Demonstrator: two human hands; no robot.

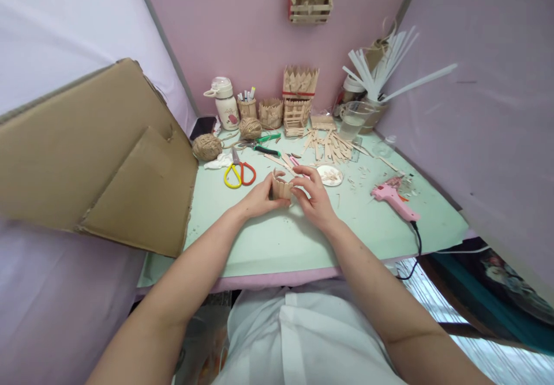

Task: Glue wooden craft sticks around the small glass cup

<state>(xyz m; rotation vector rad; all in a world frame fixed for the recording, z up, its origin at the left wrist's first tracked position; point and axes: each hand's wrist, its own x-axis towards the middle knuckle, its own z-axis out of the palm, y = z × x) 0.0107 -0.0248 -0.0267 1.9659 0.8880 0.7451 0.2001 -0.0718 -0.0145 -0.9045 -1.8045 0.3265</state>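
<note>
Both my hands meet at the middle of the pale green table [259,240]. Between them stands a small holder made of wooden craft sticks [282,187]. My left hand [258,200] grips its left side with curled fingers. My right hand [315,199] pinches its right edge, thumb and fingers closed on the sticks. The holder rests on or just above the tabletop; I cannot tell which.
Yellow-and-red scissors [239,174], green-handled pliers [265,144], two twine balls [207,146], a loose stick pile [331,144], a white dish [330,175], a pink glue gun [392,198] with its black cord, finished stick holders [298,99], a flask [225,103], a water cup [354,119]. Cardboard [95,154] leans at left.
</note>
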